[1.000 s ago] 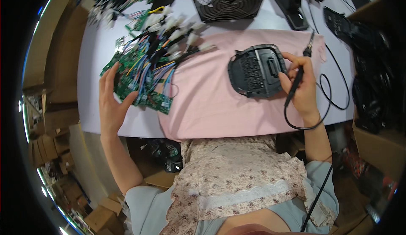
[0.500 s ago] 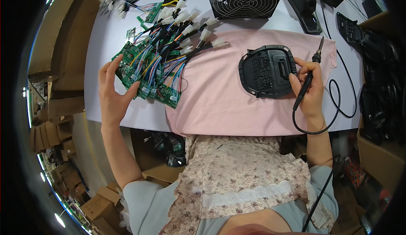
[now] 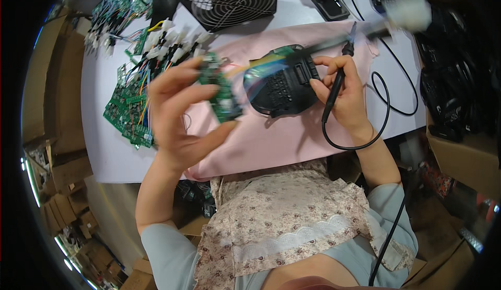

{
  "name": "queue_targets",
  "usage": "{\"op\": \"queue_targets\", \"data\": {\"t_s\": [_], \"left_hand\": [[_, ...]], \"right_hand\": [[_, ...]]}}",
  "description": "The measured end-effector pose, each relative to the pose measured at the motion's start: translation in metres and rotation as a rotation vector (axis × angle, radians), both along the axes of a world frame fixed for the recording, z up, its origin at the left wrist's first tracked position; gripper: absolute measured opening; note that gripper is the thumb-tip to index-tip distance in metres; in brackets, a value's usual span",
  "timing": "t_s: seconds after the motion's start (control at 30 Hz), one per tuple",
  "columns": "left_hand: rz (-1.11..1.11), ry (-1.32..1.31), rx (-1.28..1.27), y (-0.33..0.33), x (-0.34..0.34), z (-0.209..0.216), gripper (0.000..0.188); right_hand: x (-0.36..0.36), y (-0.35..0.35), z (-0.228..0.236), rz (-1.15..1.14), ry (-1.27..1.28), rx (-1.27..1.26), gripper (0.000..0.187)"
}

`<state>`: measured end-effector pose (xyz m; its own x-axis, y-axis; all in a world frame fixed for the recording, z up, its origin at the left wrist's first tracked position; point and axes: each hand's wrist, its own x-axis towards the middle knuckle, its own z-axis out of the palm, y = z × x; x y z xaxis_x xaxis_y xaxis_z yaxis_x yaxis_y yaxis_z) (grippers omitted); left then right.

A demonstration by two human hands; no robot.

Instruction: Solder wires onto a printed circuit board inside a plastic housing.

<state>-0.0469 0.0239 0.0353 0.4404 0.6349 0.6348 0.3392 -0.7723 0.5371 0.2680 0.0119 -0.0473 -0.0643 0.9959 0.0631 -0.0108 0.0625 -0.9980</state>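
Observation:
My left hand (image 3: 175, 110) pinches a green circuit board (image 3: 220, 92) by its edges, raised above the pink cloth (image 3: 229, 152). Its coloured wires and black sleeve stretch to the right across a black plastic housing (image 3: 276, 94), ending in a blurred white connector (image 3: 409, 12). My right hand (image 3: 348, 97) is closed round a soldering iron (image 3: 335, 89), tip pointing away from me. The thumb and fingers of that same hand grip the housing's right edge. Left of the cloth lies a pile of wired circuit boards (image 3: 128, 118).
A black fan with a wire grille (image 3: 235, 0) stands at the back, beside a black stand (image 3: 323, 0). More wired boards (image 3: 128, 0) lie far left. The iron's cord (image 3: 389, 92) loops at right, near a cardboard box (image 3: 459, 159) of black parts.
My left hand has taken a circuit board from the pile and swung it right, its wires trailing over the housing. My right hand keeps the iron and the housing. The whole view has shifted.

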Motion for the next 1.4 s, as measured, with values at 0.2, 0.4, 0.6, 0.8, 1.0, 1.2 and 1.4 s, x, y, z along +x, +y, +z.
{"op": "queue_targets", "data": {"t_s": [0.2, 0.4, 0.6, 0.8, 1.0, 1.2, 1.4], "left_hand": [[-0.132, 0.076, -0.115, 0.019, 0.058, -0.054, 0.054], [-0.116, 0.329, -0.143, 0.02, 0.061, -0.052, 0.05], [0.003, 0.527, -0.242, 0.017, 0.066, -0.04, 0.048], [0.01, 0.55, -0.307, 0.015, 0.07, -0.036, 0.046], [0.022, 0.626, -0.276, 0.015, 0.071, -0.032, 0.044], [-0.132, 0.743, -0.154, 0.027, 0.051, -0.036, 0.046], [-0.16, 0.8, -0.078, 0.021, 0.045, -0.04, 0.055]], "right_hand": [[-0.003, 0.0, -0.004, -0.011, 0.12, 0.109, 0.033], [-0.005, -0.002, -0.012, -0.084, 0.089, 0.144, 0.033], [-0.001, -0.002, 0.0, -0.103, -0.117, 0.168, 0.033], [-0.003, -0.005, 0.002, -0.118, -0.124, 0.169, 0.033], [-0.002, -0.003, 0.0, -0.11, -0.193, 0.227, 0.033], [-0.005, -0.001, 0.0, -0.097, -0.076, 0.159, 0.031], [-0.004, -0.002, 0.0, -0.09, -0.084, 0.14, 0.031]]}}
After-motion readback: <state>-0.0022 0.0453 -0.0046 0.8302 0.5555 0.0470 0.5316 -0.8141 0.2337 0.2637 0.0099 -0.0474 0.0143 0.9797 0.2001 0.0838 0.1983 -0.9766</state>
